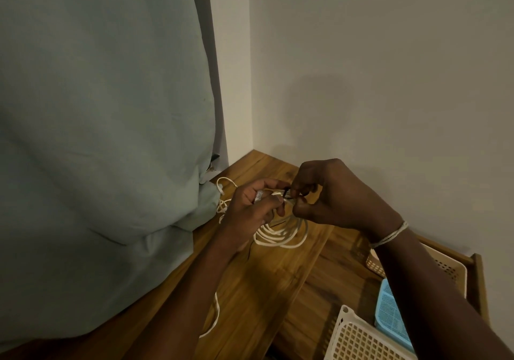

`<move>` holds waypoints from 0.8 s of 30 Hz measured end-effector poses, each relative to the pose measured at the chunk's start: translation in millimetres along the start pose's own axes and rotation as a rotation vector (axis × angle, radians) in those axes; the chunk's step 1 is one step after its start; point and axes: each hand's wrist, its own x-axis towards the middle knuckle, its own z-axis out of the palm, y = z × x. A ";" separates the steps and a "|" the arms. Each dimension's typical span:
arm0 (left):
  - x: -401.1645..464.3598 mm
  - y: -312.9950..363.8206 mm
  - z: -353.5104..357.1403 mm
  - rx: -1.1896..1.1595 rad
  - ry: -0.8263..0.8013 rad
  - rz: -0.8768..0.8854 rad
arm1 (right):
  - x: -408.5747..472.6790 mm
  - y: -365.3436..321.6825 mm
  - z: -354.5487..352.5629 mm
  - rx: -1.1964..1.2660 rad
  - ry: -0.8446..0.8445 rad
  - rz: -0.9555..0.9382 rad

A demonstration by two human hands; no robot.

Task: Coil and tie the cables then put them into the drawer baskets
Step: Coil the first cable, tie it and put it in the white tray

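Two bare hands work a small dark tie onto a coiled white cable above a wooden table.

The left hand (254, 202) reaches in from the lower centre, fingers curled shut around the top of the white cable (281, 233), pinching the gathered loops together. The right hand (331, 195) comes in from the lower right, a pale string around its wrist, its thumb and fingertips pinched closed on a thin dark tie (286, 193) where the two hands meet. The cable hangs below them in several loose oval loops resting on the table (278, 290), with more loose cable trailing left towards a grey-green curtain (97, 123). At lower right sit a beige basket (450, 268), a blue basket (389, 312) and a white basket (361, 340).
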 end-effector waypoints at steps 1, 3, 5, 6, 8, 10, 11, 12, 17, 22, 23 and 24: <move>0.0 -0.3 0.2 -0.003 -0.002 0.001 | -0.3 -0.5 0.5 0.001 -0.004 -0.002; -0.1 -1.0 0.3 -0.010 -0.010 0.004 | -0.9 -1.3 1.4 0.008 -0.008 -0.004; 0.0 -2.2 -0.2 -0.023 -0.012 0.001 | -2.0 -0.6 2.6 0.015 -0.006 -0.010; -0.2 -2.5 -0.7 -0.029 -0.009 -0.004 | -2.7 0.6 3.4 0.016 -0.004 -0.015; -0.7 -2.7 -1.6 -0.039 -0.009 -0.011 | -4.4 3.4 4.4 0.023 0.005 -0.016; -1.1 -1.2 -1.0 -0.055 -0.018 -0.013 | -6.1 5.6 4.2 0.049 0.026 -0.005; -1.6 0.0 -0.3 -0.063 -0.020 -0.015 | -6.8 6.5 4.0 0.073 0.039 0.003; -2.1 1.1 0.2 -0.068 -0.022 -0.020 | -7.3 6.9 3.6 0.099 0.050 0.013; 1.7 -1.3 0.7 -0.011 -0.026 -0.013 | -7.3 6.2 5.4 0.179 0.112 0.073; 4.4 -0.4 5.0 0.048 -0.048 0.018 | -9.8 6.2 10.4 0.240 0.169 0.141; 4.3 -0.4 5.6 0.046 -0.047 0.019 | -10.4 7.0 11.3 0.243 0.178 0.145; 4.5 -0.3 6.0 0.046 -0.042 0.019 | -10.9 7.7 12.0 0.250 0.195 0.150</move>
